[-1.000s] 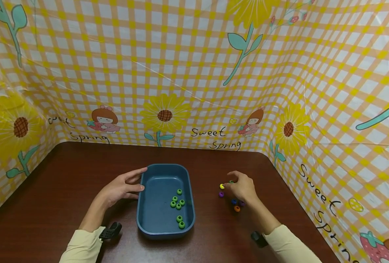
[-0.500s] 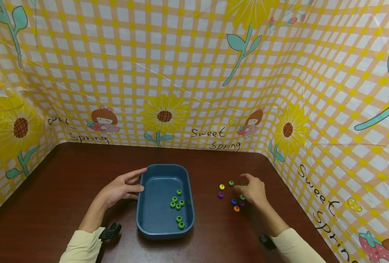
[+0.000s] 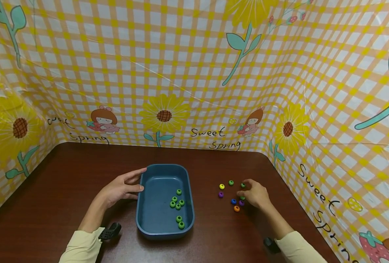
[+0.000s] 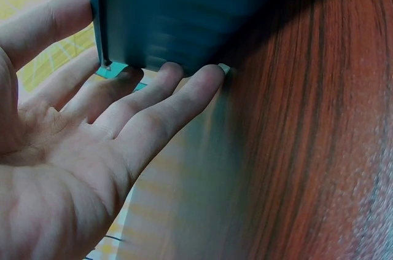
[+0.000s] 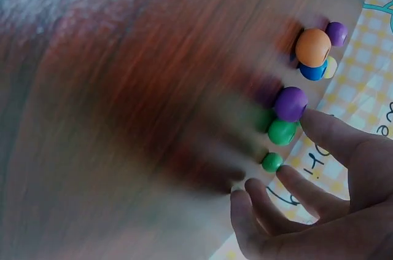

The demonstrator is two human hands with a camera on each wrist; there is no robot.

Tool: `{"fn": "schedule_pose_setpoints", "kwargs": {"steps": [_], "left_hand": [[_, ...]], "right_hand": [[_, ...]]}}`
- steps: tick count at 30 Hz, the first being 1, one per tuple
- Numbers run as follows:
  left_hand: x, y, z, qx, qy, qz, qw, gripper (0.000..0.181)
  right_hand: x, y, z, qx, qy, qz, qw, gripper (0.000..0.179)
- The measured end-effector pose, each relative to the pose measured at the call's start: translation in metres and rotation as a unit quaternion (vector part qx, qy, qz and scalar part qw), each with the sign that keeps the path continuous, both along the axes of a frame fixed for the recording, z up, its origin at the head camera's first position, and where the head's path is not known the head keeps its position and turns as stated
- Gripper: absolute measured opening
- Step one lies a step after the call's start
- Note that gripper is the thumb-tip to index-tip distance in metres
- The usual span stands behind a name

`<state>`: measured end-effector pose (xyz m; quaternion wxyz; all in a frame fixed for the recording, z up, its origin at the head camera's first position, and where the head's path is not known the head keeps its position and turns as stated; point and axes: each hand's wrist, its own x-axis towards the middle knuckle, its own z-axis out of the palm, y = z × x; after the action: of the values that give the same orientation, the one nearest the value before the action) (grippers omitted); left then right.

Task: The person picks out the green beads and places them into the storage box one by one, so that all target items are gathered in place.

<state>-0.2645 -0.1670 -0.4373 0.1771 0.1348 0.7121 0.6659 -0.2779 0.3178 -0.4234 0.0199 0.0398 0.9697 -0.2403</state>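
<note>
In the head view a blue rectangular tray point(image 3: 155, 219) stands on the table with several green beads point(image 3: 178, 206) in it. My left hand point(image 3: 118, 190) touches its left side with fairly straight, spread fingers; the left wrist view has the fingertips point(image 4: 209, 78) against the tray's wall point(image 4: 159, 20). To the right, my right hand point(image 3: 256, 194) hovers low by loose beads, thumb and forefinger apart. A green bead point(image 5: 283, 131) lies near the thumb, and another green bead point(image 5: 272, 162) is by the forefinger tip. Nothing is visibly gripped.
Around the right hand lie a yellow bead point(image 3: 222, 186), a third green bead point(image 3: 231, 183), a blue bead point(image 3: 233, 201), an orange bead point(image 3: 236, 209) and two purple beads, one left point(image 3: 221, 195). A checked cloth point(image 3: 194, 73) walls in the brown table point(image 3: 92, 160).
My right hand has moved right and slightly nearer, away from the yellow bead to the rightmost green beads, uncovering others. The left hand and the tray have stayed put.
</note>
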Motion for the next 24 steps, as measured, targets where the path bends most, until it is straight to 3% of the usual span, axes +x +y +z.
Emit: {"fn": "schedule_pose_setpoints", "kwargs": {"steps": [9, 24], "left_hand": [[0.0004, -0.0005, -0.001, 0.001, -0.001, 0.0, 1.0, 0.074], [-0.0003, -0.001, -0.0016, -0.001, 0.0, 0.001, 1.0, 0.078]], "right_hand": [[0.0017, -0.0001, 0.0057, -0.012, -0.012, -0.004, 0.9999, 0.044], [0.0008, 0.0012, -0.0029, -0.016, 0.011, -0.004, 0.9998, 0.022]]}}
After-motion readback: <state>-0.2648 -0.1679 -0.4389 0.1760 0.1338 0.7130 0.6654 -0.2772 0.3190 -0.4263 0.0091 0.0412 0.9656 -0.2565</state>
